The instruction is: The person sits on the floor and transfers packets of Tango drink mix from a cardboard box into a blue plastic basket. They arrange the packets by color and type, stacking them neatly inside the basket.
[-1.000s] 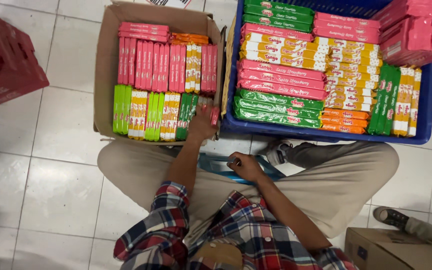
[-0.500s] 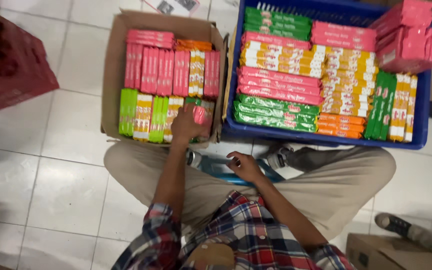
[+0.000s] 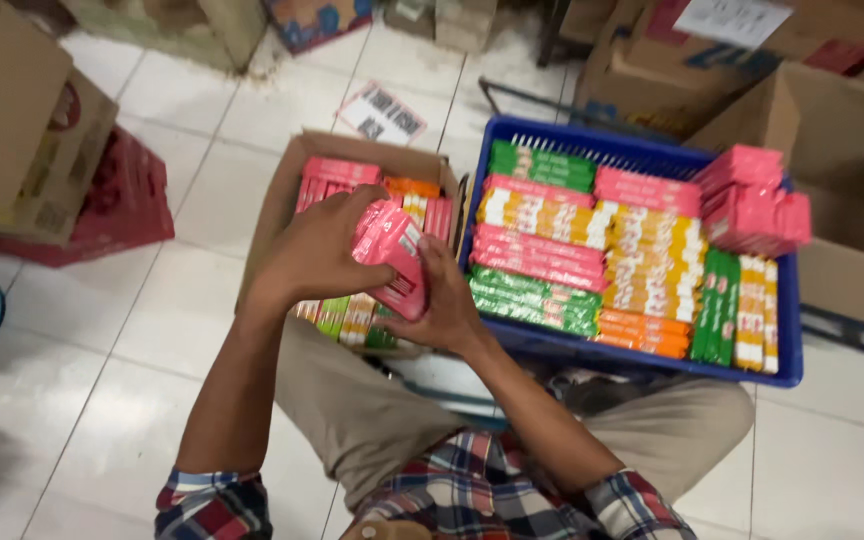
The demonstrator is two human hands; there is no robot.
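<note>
While both hands clasp them, pink packets (image 3: pixel 395 262) between left hand (image 3: pixel 314 255), right hand (image 3: pixel 445 305), above cardboard box (image 3: pixel 282 195)

- Left hand (image 3: pixel 317 255) raised in front of the body, palm down, fingers curled and closed over the top of something held between both hands.
- Left forearm bare, running up from the lower left, plaid sleeve rolled at the elbow.
- Right hand (image 3: pixel 442 305) below and to the right, thumb up, fingers wrapped from underneath in a firm grip.
- Right forearm bare, angled up from the lower right.
- Both hands close together, nearly touching.
</note>
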